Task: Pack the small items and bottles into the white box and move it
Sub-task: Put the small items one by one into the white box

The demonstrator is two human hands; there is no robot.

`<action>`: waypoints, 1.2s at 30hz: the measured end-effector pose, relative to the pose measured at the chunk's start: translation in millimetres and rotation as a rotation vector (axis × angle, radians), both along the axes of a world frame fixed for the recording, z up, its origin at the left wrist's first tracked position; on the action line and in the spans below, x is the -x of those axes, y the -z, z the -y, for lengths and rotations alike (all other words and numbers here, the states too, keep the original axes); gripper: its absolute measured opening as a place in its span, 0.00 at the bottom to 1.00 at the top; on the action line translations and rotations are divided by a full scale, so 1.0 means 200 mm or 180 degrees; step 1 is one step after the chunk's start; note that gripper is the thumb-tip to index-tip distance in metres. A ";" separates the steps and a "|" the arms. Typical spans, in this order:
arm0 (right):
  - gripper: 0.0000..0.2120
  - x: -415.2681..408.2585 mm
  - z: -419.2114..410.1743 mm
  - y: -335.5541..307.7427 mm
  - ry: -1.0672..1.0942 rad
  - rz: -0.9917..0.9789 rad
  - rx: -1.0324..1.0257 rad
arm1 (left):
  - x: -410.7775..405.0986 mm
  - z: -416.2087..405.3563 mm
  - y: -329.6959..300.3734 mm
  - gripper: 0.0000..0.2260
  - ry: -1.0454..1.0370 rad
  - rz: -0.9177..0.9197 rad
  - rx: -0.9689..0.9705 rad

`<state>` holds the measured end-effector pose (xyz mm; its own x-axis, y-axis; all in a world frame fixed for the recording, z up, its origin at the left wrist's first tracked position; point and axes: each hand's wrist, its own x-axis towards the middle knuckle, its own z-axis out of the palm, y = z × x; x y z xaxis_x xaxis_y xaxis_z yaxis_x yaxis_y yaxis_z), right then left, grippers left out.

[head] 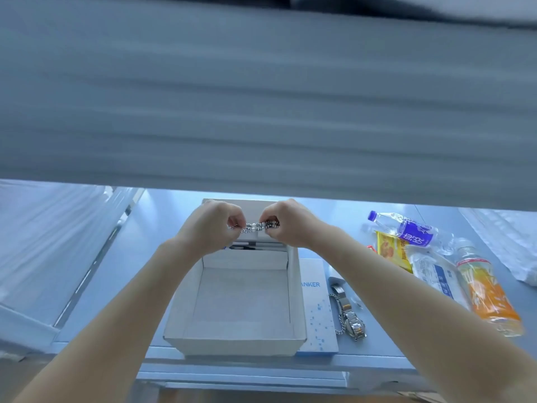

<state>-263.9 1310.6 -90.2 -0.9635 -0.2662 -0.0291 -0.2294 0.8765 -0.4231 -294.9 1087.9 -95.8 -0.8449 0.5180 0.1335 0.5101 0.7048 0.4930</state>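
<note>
Both hands pinch a beaded bracelet stretched between them above the far edge of the open white box: left hand grips its left end, right hand its right. On the table right of the box lie a watch, two bottles and packets

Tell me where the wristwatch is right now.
In the head view, the silver wristwatch lies flat on the table, right of the white box, just beyond the Anker box and left of the orange drink bottle.
</note>
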 end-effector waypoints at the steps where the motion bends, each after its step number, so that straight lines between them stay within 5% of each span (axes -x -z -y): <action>1: 0.09 0.02 0.02 0.01 -0.0006 0.0060 -0.0126 | 0.02 0.00 0.01 0.07 0.0014 0.0051 0.0074; 22: 0.19 0.12 0.07 0.13 -0.0083 0.0355 -0.1450 | 0.15 -0.10 0.18 0.13 0.0250 0.0379 0.1120; 36: 0.11 -0.22 -0.35 0.01 -0.0072 -0.0627 -0.0093 | -0.07 -0.11 0.03 0.11 0.0119 -0.0078 0.0296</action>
